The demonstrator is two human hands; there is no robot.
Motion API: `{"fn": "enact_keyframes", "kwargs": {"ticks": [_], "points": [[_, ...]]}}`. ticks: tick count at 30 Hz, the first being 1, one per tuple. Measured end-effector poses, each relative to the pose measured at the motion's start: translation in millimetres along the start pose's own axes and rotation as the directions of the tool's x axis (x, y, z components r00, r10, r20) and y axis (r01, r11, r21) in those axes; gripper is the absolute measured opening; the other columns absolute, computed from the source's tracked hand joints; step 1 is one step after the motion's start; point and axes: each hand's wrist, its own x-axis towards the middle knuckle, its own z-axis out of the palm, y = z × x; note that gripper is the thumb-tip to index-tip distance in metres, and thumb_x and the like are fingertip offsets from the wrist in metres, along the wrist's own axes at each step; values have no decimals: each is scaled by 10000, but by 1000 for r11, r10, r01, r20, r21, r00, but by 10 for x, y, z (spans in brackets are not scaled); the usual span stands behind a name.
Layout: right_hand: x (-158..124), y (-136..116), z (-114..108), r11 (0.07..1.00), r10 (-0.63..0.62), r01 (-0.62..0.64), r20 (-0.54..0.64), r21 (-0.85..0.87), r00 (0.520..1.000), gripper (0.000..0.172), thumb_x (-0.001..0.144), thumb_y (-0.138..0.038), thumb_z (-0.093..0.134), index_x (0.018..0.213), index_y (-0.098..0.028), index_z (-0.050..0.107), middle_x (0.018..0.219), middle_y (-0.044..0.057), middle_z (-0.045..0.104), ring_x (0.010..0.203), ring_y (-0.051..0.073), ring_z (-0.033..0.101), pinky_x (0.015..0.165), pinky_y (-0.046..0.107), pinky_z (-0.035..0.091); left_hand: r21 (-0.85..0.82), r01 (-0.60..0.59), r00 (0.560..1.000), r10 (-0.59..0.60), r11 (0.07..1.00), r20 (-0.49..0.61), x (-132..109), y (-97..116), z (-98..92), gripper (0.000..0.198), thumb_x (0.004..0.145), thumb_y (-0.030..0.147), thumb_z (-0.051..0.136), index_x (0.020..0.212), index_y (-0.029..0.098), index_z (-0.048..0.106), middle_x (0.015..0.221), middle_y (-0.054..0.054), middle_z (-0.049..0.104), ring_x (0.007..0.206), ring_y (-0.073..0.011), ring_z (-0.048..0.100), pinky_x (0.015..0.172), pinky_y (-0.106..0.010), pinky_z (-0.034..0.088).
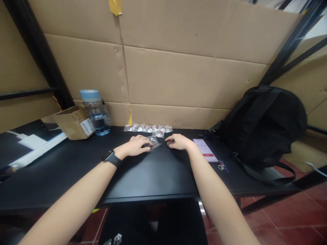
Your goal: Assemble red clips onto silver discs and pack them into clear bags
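Forearms (76,197), left fingers (145,149) on clear bag (154,143)

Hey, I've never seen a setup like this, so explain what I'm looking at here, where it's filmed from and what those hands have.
There is no machine here: these are a person's two bare hands. The single picture comes from a camera worn on the head, looking forward and down.

On the black table, small clear packets line the back. To the left stand a blue-lidded bottle and an open brown box; to the right lie a phone and a black backpack.

The left hand, with a dark watch at its wrist, has its fingers on a clear plastic bag. The right hand has a small, partly red item at its fingertips, too small to identify.
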Motion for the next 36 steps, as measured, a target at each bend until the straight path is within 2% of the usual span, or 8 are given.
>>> {"fn": "enact_keyframes", "kwargs": {"ticks": [6, 11, 16, 22, 25, 29, 32, 36], "points": [[-100, -65, -96, 982, 152, -145, 50, -122, 987, 445, 813, -288, 675, 1249, -341, 745, 1343, 43, 685, 1146, 265, 678, 941, 302, 508, -11, 2, 1000, -2, 1000, -22, 10, -2, -7, 369, 963, 455, 540, 1285, 326, 669, 1327, -44, 671, 1298, -310, 515, 1107, -500, 346], [-79, -11, -114, 982, 183, -176, 99, -74, 978, 333, 761, -248, 712, 1080, -295, 792, 1053, 25, 776, 926, 197, 717, 784, 244, 504, -28, -67, 995, 64, 997, -75, 52, -26, 59, 320, 970, 442, 537, 1192, 294, 714, 1259, -41, 706, 1218, -272, 581, 1068, -420, 405], [-87, 37, -117, 990, 137, -138, 77, 3, 988, 196, 754, -239, 724, 936, -277, 786, 878, 12, 755, 744, 168, 674, 672, 247, 466, -28, -79, 994, 76, 997, -79, 43, 4, 56, 317, 969, 442, 547, 1193, 296, 715, 1266, -38, 708, 1213, -270, 592, 1063, -413, 418], [-152, -13, -173, 992, -15, 20, -40, 123, 999, 228, 795, -200, 691, 1014, -247, 728, 986, 13, 738, 785, 143, 652, 709, 225, 459, -34, -92, 994, 90, 995, -68, 28, 17, 48, 309, 974, 429, 554, 1215, 313, 709, 1285, -27, 701, 1231, -258, 581, 1094, -409, 397], [-158, -75, -190, 976, -123, 139, -104, 168, 987, 239, 796, -187, 684, 1030, -224, 713, 1008, 14, 726, 797, 135, 635, 744, 229, 460, -23, -74, 997, 74, 997, -15, 31, 28, 58, 332, 981, 455, 541, 1259, 360, 695, 1414, -22, 632, 1339, -290, 505, 1140, -471, 343], [-148, -210, -169, 942, -230, 280, -254, 185, 939, 268, 792, -195, 679, 1060, -201, 686, 1047, 26, 709, 782, 126, 616, 772, 245, 464, -10, -41, 996, 41, 999, 83, 29, 55, 67, 367, 999, 461, 505, 1337, 431, 644, 1585, -16, 469, 1472, -344, 348, 1163, -577, 270], [-126, -317, -100, 950, -225, 272, -269, 153, 936, 292, 758, -199, 703, 1048, -200, 668, 1037, 29, 713, 777, 132, 621, 756, 243, 460, -7, -44, 993, 45, 999, 106, 25, 75, 72, 382, 996, 458, 510, 1362, 456, 621, 1608, -16, 436, 1488, -361, 317, 1160, -608, 255], [-85, -385, 12, 986, -141, 154, -170, 61, 975, 329, 675, -239, 782, 984, -211, 673, 920, 25, 719, 769, 165, 630, 691, 245, 442, -21, -39, 993, 41, 999, 114, 26, 94, 83, 398, 975, 470, 545, 1367, 466, 615, 1615, -20, 427, 1491, -382, 302, 1157, -634, 243]]}}
